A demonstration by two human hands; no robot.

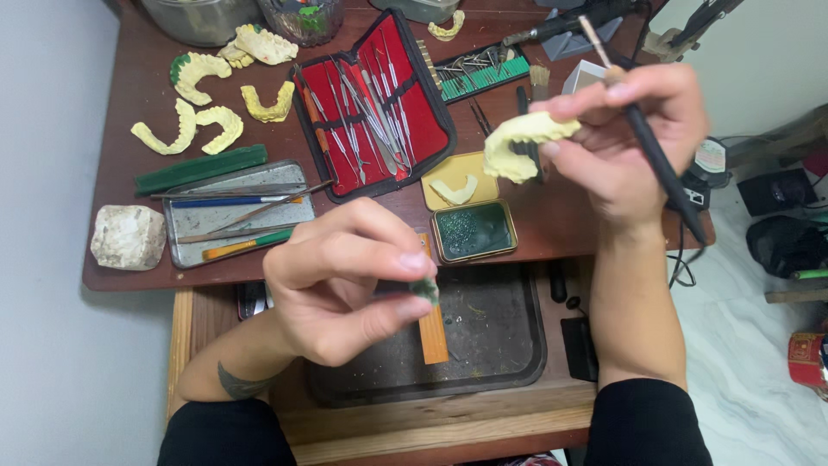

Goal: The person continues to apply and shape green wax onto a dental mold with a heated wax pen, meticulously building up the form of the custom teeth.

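Dark reddish-brown wooden worktable: spans the upper and middle frame. Lighter wooden pull-out shelf: lower centre, projecting beneath the tabletop and carrying a dark, worn tray. Plain pale grey-white wall: fills the left side. White marbled floor: right side, with dark cables and bags lying on it. Light: even, soft, indoor.
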